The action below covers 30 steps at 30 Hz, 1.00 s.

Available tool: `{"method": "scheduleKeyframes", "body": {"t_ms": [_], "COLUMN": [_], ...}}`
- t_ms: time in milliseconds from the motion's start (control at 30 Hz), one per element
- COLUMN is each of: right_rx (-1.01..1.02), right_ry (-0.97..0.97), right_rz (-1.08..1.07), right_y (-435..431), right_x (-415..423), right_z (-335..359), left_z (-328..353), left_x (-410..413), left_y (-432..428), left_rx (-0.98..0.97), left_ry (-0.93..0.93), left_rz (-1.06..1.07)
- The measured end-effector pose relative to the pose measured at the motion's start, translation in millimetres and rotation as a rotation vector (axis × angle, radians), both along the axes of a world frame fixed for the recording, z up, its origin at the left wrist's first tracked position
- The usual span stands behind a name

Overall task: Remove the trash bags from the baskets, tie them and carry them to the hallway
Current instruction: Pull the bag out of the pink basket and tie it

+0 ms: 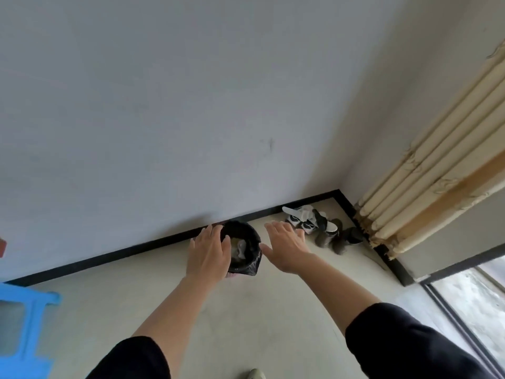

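Note:
A small basket lined with a black trash bag [250,262] stands on the floor against the wall's black skirting. Pale crumpled rubbish [240,248] lies inside the bag. A sliver of the pink basket [232,274] shows under the bag's edge. My left hand [209,254] hovers over the left side of the bag's rim, fingers spread, and hides that part of it. My right hand [287,244] is stretched out just right of the bag, fingers apart, its thumb close to the rim. Neither hand holds anything.
Several shoes and dark boots [318,224] lie in the corner to the right of the basket. A beige curtain [426,187] hangs at the right above a window [475,305]. A blue plastic stool [21,324] stands at the left edge. A shoe tip [254,374] shows at the bottom.

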State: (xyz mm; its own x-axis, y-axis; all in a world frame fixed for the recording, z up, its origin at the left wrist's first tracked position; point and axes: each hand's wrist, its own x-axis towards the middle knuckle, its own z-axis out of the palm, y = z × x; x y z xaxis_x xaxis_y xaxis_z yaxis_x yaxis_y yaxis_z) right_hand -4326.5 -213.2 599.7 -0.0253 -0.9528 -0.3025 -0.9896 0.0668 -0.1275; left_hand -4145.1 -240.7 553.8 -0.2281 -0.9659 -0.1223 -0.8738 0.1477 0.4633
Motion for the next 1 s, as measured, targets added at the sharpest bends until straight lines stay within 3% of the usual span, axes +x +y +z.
{"method": "scheduleKeyframes", "body": {"t_ms": [267,467,600,800,1000], "right_rx": [0.053,0.096,0.102,0.102,-0.001], "right_ry": [-0.025,-0.045,-0.055,-0.034,-0.033], "right_rz": [0.046,0.054,0.067,0.096,0.101], "right_y": [-93,-148,-178,-216,-264], "right_x": [-28,-50,-69,-103,-130], "right_z": [-61,-150,-237,-416,-539], "left_z": [-54,-128,-206,-395,-530], "left_x": [-31,-44,-51,-66,-60], "left_y": [-88,-132,-151,-171,-196], "left_rx": [0.057,0.103,0.121,0.145,0.049], "left_ry": [0.037,0.108,0.154,0.203,0.223], "left_rz": [0.086,0.194,0.308,0.495,0.600]}}
